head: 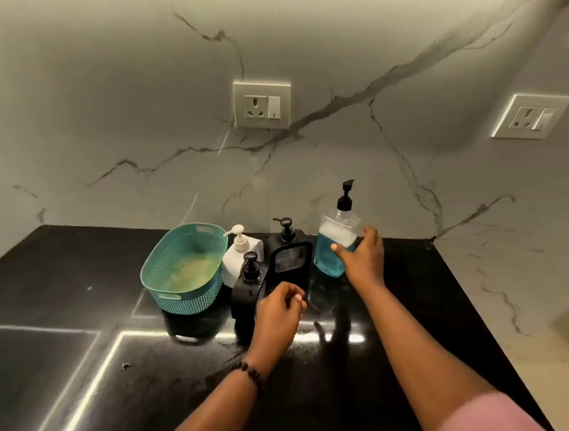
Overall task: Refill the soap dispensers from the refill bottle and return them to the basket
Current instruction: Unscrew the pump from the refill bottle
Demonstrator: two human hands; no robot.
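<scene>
Both bare forearms reach forward, the right hand (361, 261) stretched farther with thumb and fingers spread round a bottle (335, 242), the left hand (277, 316) nearer, fingers loosely curled, a beaded band at its wrist.

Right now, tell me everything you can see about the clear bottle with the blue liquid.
The clear bottle looks like transparent plastic, flat-sided, with a black pump top. Blue liquid fills roughly its lower half, with pale foam on top. It leans left, at the back of the black counter, right of the black dispensers. The right hand grips its lower right side.
</scene>
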